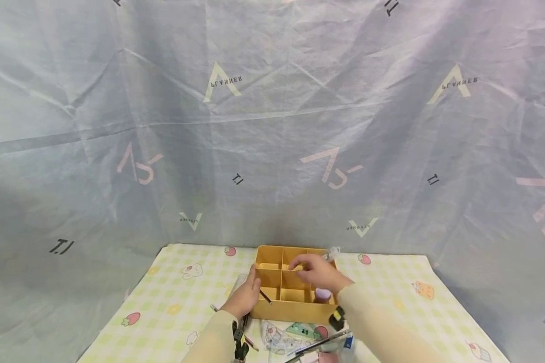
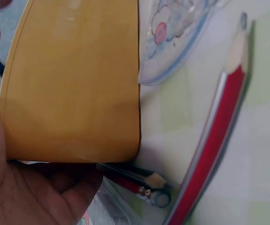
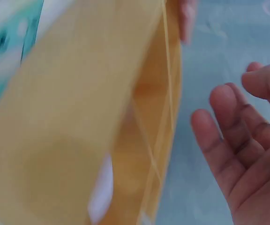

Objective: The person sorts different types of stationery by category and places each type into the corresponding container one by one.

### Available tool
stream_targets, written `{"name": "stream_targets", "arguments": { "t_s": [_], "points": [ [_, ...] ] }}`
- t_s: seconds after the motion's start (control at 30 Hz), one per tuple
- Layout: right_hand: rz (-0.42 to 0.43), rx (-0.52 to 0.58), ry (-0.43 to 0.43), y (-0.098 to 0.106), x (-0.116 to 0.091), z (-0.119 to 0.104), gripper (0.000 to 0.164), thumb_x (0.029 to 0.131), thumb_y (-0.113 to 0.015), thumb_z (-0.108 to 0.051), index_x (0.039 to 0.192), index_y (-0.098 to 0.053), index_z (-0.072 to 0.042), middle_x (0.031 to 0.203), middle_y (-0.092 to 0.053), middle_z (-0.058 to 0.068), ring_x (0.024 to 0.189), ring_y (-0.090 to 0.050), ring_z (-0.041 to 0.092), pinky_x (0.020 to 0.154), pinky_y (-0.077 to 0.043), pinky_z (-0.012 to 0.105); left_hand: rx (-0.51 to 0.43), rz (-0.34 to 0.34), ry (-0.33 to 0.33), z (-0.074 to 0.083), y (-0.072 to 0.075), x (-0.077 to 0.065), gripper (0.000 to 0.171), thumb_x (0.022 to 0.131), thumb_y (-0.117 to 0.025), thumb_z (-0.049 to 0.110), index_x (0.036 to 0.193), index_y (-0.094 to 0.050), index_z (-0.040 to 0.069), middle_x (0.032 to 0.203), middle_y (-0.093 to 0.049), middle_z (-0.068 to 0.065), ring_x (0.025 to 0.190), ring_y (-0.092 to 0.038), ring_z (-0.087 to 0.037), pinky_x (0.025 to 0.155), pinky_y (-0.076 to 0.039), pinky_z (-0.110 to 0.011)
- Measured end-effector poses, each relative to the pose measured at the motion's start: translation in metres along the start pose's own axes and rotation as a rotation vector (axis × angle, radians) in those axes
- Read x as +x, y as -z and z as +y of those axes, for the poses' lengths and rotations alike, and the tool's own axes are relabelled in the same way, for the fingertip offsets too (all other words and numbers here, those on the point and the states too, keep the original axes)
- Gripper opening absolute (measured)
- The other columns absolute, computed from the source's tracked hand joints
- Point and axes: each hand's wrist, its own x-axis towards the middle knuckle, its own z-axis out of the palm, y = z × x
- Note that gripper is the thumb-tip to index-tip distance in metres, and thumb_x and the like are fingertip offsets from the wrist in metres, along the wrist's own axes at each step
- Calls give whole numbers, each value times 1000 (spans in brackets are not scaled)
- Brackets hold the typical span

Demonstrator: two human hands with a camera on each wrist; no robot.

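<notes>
A yellow six-compartment storage box (image 1: 295, 312) stands on the table. My left hand (image 1: 245, 297) holds it at its left wall, thumb at the rim and fingers against the outside. Above the compartments hovers my right hand (image 1: 320, 272), fingers loosely bent and holding nothing; the right wrist view shows its palm empty. In the front left compartment, a dark pencil (image 1: 265, 296) leans across the rim. A purple-topped item (image 1: 322, 293) sits front right, and a clear, whitish item (image 1: 331, 253) sticks up from the back right compartment.
Before the box lie a green ruler (image 1: 302, 329), a clear printed pouch (image 1: 277, 335), a dark pencil or pen (image 1: 318, 345) and a pink block (image 1: 328, 357). A red-striped pencil (image 2: 214, 136) lies near my left wrist. A grey curtain (image 1: 272, 151) hangs behind the table.
</notes>
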Motion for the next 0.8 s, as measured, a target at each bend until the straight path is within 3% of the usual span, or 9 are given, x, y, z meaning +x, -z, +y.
{"name": "stream_targets", "arguments": {
  "t_s": [0.13, 0.27, 0.37, 0.5, 0.67, 0.8],
  "points": [
    [107, 23, -22, 38, -27, 18, 19, 98, -61, -4, 99, -74, -17, 97, -72, 4, 62, -58, 11, 59, -55, 29, -14, -3, -5, 1, -1, 1, 61, 113, -26, 30, 163, 2, 9, 155, -39, -27, 132, -51, -43, 113, -33, -60],
    [147, -85, -60, 59, -56, 35, 15, 97, -63, -5, 94, -73, -16, 91, -70, 0, 63, -60, 13, 64, -55, 32, -27, 11, -7, 0, -2, 1, 61, 113, -27, 27, 163, 1, 8, 156, -37, -27, 131, -51, -44, 113, -33, -60],
    [74, -196, -61, 64, -76, 52, 17, 95, -63, -1, 92, -73, -15, 86, -69, -2, 67, -60, 11, 66, -53, 32, -29, 12, -7, -2, -1, 0, 60, 113, -27, 26, 163, 1, 8, 155, -38, -28, 126, -57, -42, 112, -35, -60],
    [-91, -261, -50, 62, -96, 78, 28, 83, -60, 12, 93, -75, -10, 91, -73, 0, 83, -64, 13, 70, -55, 32, -31, 12, -11, -3, 0, 0, 60, 112, -26, 25, 163, 1, 8, 153, -40, -29, 114, -65, -38, 108, -39, -60],
    [-251, -205, -87, 57, -116, 99, 44, 74, -60, 19, 102, -75, -11, 105, -72, 0, 92, -66, 20, 81, -57, 41, -27, 16, -24, -1, 1, -2, 59, 113, -27, 23, 163, -1, 7, 153, -40, -30, 114, -65, -39, 108, -40, -60],
    [-327, -185, -78, 52, -125, 103, 46, 74, -65, 17, 106, -74, -16, 108, -69, -3, 93, -63, 13, 87, -55, 43, -20, 9, -16, 2, 0, -2, 59, 113, -27, 24, 163, 0, 8, 153, -41, -29, 109, -67, -38, 103, -44, -59]
  ]
}}
